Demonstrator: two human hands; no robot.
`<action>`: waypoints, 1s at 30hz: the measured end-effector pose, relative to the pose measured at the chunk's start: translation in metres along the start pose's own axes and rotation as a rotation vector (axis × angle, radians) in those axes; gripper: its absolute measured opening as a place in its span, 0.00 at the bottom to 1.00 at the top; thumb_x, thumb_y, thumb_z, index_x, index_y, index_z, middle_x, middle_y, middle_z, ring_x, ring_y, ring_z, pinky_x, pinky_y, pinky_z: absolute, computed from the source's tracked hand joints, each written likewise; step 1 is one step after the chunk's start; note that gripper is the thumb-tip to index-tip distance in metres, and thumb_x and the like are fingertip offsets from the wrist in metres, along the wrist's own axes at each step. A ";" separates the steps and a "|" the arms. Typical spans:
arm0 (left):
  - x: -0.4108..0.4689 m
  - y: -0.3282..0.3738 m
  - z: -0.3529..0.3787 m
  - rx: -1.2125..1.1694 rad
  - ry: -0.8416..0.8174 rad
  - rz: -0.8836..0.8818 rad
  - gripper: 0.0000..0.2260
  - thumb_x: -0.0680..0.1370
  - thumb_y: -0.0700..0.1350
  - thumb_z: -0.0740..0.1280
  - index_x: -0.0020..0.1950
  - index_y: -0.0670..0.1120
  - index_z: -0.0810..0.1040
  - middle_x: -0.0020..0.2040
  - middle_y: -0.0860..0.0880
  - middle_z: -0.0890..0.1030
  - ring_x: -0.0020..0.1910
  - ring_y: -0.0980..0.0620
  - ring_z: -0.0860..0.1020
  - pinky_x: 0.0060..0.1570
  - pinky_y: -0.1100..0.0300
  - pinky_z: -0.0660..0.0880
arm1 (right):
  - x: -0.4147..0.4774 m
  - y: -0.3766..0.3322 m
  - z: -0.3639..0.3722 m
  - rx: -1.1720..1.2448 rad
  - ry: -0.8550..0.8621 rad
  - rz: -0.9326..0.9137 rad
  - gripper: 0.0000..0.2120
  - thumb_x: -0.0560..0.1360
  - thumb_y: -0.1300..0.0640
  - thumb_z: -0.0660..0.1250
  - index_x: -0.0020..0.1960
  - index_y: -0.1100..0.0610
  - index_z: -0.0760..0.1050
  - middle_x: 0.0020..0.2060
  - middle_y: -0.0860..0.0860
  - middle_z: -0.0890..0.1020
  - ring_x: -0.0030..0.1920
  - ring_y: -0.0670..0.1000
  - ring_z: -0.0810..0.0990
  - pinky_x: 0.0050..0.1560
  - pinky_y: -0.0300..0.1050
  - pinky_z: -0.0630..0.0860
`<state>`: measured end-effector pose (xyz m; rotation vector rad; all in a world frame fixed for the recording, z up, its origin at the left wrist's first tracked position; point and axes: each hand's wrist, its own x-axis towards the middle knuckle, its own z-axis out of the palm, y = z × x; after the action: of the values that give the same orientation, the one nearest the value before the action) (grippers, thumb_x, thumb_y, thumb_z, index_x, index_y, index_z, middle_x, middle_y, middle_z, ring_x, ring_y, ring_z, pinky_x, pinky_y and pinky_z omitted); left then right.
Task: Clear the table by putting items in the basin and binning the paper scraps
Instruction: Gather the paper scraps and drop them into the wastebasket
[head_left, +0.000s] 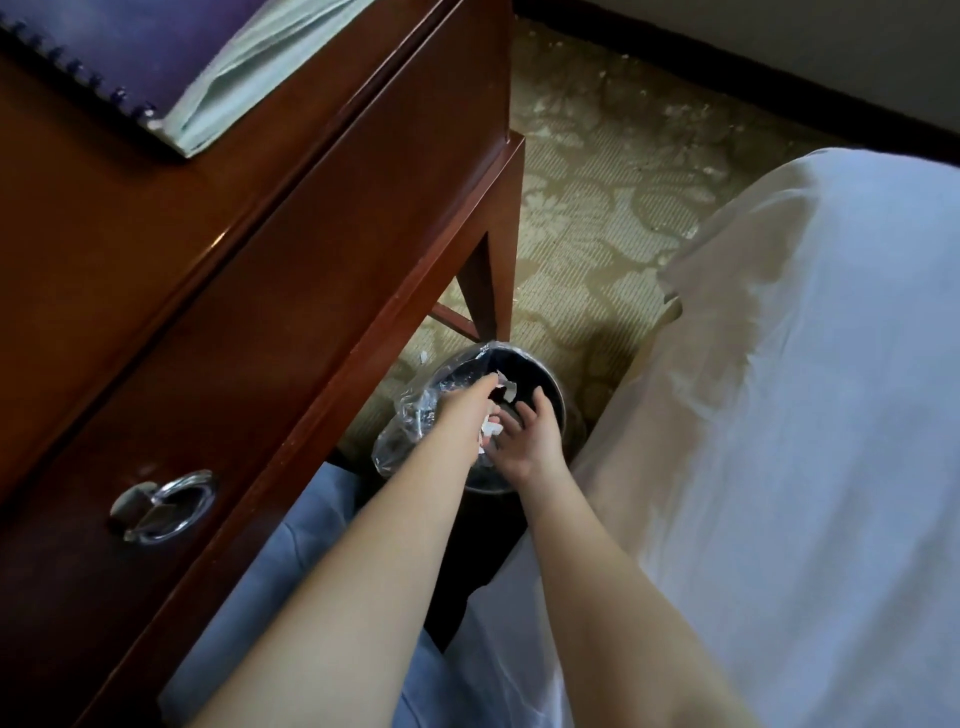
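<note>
View from above, looking down past the edge of a dark reddish-brown wooden counter (218, 270) to the floor. A small round black waste bin (525, 364) with a crumpled clear plastic liner (410, 418) stands on the floor just beside the counter's leg, between the counter and a bed covered with a white sheet (831, 415).

Both bare forearms reach down to the bin. The left hand (467, 410) is stretched over the bin's mouth, its back upward and its fingers pointing down into the opening. The right hand (530, 441) is just beside it, over the near rim, with its fingers spread wide and holding nothing.

Torn white paper scraps (491, 428) show between the two hands, and another piece sits at the left fingertips, over the dark inside of the bin. Blur makes it unclear whether the left hand grips any of them or whether they are loose. One tiny white scrap (423, 356) lies on the floor just left of the bin.

On the counter top, at the upper left, lies a purple spiral-bound notebook (104, 47) with pale green folded paper (249, 67) on it. A shiny metal ring pull (166, 506) hangs on the drawer front. The floor is a beige carpet with a darker leaf pattern (597, 208). Pale blue clothing (311, 519) covers the person's lap, below the arms.
</note>
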<state>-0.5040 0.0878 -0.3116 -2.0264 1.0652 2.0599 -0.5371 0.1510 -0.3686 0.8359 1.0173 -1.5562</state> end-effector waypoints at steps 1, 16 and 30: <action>0.001 -0.001 0.000 -0.033 -0.009 -0.012 0.25 0.75 0.55 0.66 0.68 0.42 0.70 0.63 0.43 0.75 0.56 0.45 0.76 0.50 0.55 0.70 | 0.000 -0.002 0.001 0.014 0.000 0.003 0.29 0.79 0.43 0.59 0.75 0.55 0.60 0.71 0.57 0.68 0.69 0.61 0.68 0.61 0.56 0.69; 0.009 -0.001 -0.020 -0.014 -0.026 0.007 0.23 0.80 0.52 0.61 0.72 0.44 0.65 0.71 0.45 0.69 0.70 0.46 0.67 0.65 0.49 0.67 | 0.004 -0.006 0.001 -0.133 0.147 -0.066 0.23 0.80 0.50 0.59 0.71 0.60 0.66 0.67 0.58 0.73 0.67 0.57 0.72 0.69 0.53 0.67; -0.089 -0.006 -0.049 0.201 0.104 0.609 0.05 0.78 0.43 0.63 0.47 0.44 0.77 0.42 0.49 0.80 0.41 0.53 0.78 0.47 0.58 0.75 | -0.082 -0.015 0.047 -0.344 0.043 -0.296 0.12 0.77 0.61 0.60 0.57 0.64 0.75 0.33 0.54 0.78 0.29 0.49 0.74 0.29 0.38 0.67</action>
<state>-0.4473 0.1046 -0.2287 -1.8820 2.0213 1.9644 -0.5354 0.1406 -0.2731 0.4973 1.4424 -1.5477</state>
